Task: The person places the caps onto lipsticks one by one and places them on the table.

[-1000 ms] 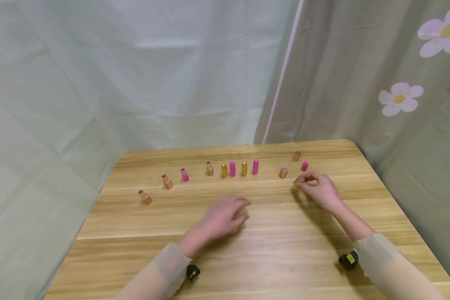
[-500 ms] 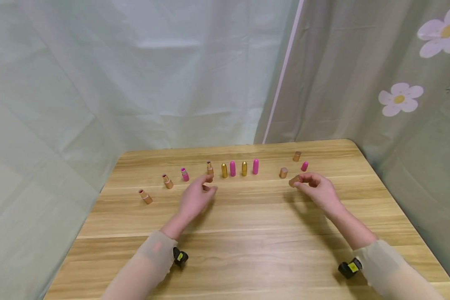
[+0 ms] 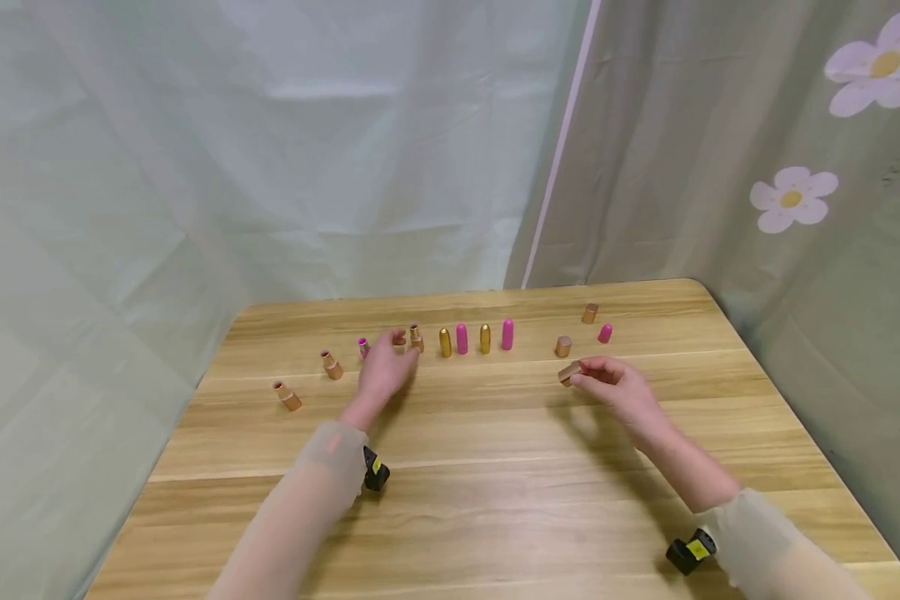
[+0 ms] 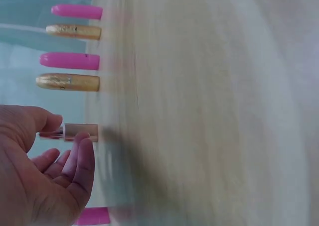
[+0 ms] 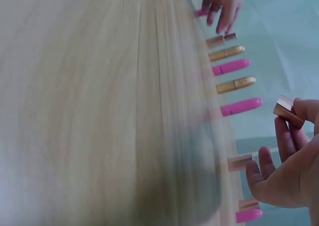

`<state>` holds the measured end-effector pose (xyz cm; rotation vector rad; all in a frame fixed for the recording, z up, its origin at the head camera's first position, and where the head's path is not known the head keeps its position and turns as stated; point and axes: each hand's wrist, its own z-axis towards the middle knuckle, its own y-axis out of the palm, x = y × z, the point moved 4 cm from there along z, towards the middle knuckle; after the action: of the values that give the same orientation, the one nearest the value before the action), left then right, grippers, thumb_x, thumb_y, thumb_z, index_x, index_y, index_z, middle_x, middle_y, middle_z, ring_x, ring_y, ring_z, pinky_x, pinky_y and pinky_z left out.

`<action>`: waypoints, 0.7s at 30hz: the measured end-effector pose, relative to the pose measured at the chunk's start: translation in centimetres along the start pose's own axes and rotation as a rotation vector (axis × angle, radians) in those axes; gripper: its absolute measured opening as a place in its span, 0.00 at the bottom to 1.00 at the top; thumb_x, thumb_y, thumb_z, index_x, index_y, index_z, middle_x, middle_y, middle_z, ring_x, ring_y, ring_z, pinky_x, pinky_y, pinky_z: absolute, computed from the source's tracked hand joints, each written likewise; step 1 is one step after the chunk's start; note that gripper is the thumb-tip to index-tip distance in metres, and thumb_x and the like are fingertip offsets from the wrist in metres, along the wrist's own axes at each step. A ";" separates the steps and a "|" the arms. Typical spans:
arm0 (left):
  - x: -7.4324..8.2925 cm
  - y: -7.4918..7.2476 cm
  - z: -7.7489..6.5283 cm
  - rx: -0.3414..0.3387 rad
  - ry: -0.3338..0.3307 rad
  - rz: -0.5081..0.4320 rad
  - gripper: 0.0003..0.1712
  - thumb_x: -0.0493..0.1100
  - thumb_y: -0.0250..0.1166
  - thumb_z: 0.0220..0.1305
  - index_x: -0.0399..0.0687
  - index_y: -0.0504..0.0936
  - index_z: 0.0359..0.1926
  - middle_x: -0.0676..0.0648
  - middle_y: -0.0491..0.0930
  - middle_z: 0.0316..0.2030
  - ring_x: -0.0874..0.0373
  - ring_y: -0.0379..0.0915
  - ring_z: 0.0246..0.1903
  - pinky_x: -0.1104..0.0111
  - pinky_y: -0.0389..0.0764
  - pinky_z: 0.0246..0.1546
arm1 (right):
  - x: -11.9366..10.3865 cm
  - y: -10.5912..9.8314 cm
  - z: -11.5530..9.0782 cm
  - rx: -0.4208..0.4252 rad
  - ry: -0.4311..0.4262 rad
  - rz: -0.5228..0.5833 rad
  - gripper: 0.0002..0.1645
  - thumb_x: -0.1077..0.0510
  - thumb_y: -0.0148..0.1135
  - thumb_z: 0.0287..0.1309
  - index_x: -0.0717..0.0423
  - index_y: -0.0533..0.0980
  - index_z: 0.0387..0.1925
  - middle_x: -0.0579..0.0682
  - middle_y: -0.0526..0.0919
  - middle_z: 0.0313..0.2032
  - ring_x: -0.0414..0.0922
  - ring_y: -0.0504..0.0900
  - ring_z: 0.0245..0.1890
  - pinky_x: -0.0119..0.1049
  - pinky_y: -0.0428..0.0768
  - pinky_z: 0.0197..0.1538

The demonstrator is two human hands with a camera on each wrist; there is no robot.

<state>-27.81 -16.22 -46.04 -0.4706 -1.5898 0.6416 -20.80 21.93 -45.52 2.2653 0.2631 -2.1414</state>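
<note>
My left hand (image 3: 387, 363) reaches in with spread, bent fingers around an uncapped rose-gold lipstick (image 3: 417, 339) that stands upright on the table. In the left wrist view its fingers partly overlap that lipstick (image 4: 79, 131); the right wrist view shows a small gap between them. An uncapped pink lipstick (image 3: 363, 347) is partly hidden behind the left hand. My right hand (image 3: 621, 395) pinches a rose-gold lipstick cap (image 3: 569, 373) between thumb and fingers, tilted and held above the table. The same cap (image 5: 289, 111) shows clearly in the right wrist view.
Two more uncapped rose-gold lipsticks (image 3: 332, 365) stand at the left. Capped gold (image 3: 446, 342) and pink (image 3: 507, 334) lipsticks line up at the middle back. Rose-gold caps (image 3: 563, 347) and a pink cap (image 3: 606, 333) stand at right. Curtains hang behind the wooden table (image 3: 495, 500).
My left hand has moved left and forward from the table's middle to the rose-gold lipstick. The right hand has carried its cap slightly left and toward me.
</note>
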 end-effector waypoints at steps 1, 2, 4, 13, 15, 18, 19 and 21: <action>-0.1 0.1 0.2 0.003 -0.013 -0.004 0.33 0.46 0.65 0.68 0.38 0.70 0.69 0.39 0.76 0.62 0.42 0.72 0.62 0.50 0.71 0.63 | 0.1 0.1 0.0 -0.002 0.021 0.038 0.25 0.56 0.68 0.67 0.70 0.75 0.57 0.42 0.85 0.43 0.38 0.80 0.48 0.31 0.78 0.55; -0.1 0.3 0.5 0.006 -0.024 -0.006 0.33 0.47 0.66 0.68 0.38 0.70 0.69 0.38 0.76 0.62 0.42 0.72 0.61 0.50 0.71 0.63 | 0.3 0.3 -0.1 -0.002 0.048 0.078 0.25 0.56 0.68 0.68 0.70 0.75 0.57 0.41 0.85 0.43 0.39 0.81 0.49 0.34 0.78 0.57; -0.4 0.5 0.8 0.011 -0.039 -0.010 0.33 0.46 0.67 0.67 0.37 0.71 0.68 0.38 0.77 0.60 0.42 0.73 0.61 0.51 0.71 0.63 | 0.5 0.5 -0.2 -0.005 0.107 0.161 0.23 0.55 0.66 0.69 0.67 0.75 0.57 0.41 0.85 0.44 0.40 0.81 0.51 0.38 0.76 0.62; -1.1 1.3 1.7 0.020 -0.051 0.021 0.29 0.47 0.69 0.66 0.39 0.74 0.64 0.39 0.78 0.58 0.43 0.74 0.59 0.52 0.72 0.63 | 1.3 0.8 -0.2 0.035 0.216 0.352 0.14 0.57 0.65 0.70 0.57 0.77 0.52 0.43 0.84 0.45 0.42 0.81 0.51 0.42 0.74 0.66; -1.0 1.4 1.9 0.026 -0.054 0.027 0.28 0.47 0.69 0.66 0.39 0.75 0.63 0.39 0.79 0.58 0.44 0.75 0.59 0.52 0.72 0.62 | 1.4 0.8 -0.2 0.032 0.214 0.351 0.14 0.57 0.65 0.70 0.57 0.77 0.52 0.43 0.84 0.45 0.41 0.81 0.50 0.42 0.74 0.66; -1.0 1.6 2.1 0.036 -0.053 0.038 0.27 0.48 0.69 0.66 0.40 0.76 0.61 0.40 0.80 0.57 0.45 0.75 0.58 0.52 0.72 0.60 | 1.4 0.9 -0.2 0.039 0.214 0.354 0.15 0.57 0.65 0.70 0.58 0.76 0.53 0.43 0.84 0.45 0.42 0.81 0.51 0.42 0.74 0.65; -1.0 1.6 2.1 0.039 -0.051 0.039 0.27 0.48 0.69 0.67 0.40 0.76 0.61 0.39 0.80 0.56 0.44 0.75 0.58 0.52 0.72 0.60 | 1.3 0.9 -0.3 0.035 0.214 0.351 0.16 0.57 0.65 0.70 0.59 0.75 0.54 0.43 0.84 0.45 0.42 0.81 0.52 0.42 0.74 0.66; -1.0 1.8 2.2 0.047 -0.047 0.044 0.26 0.48 0.69 0.67 0.40 0.76 0.60 0.40 0.81 0.56 0.45 0.76 0.57 0.51 0.73 0.60 | 1.3 0.8 -0.3 0.039 0.217 0.355 0.17 0.57 0.65 0.70 0.59 0.75 0.55 0.43 0.84 0.45 0.43 0.81 0.53 0.42 0.74 0.66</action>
<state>-30.01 -15.83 -48.08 -0.4598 -1.6085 0.7268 -20.34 21.30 -46.89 2.3506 -0.1699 -1.7464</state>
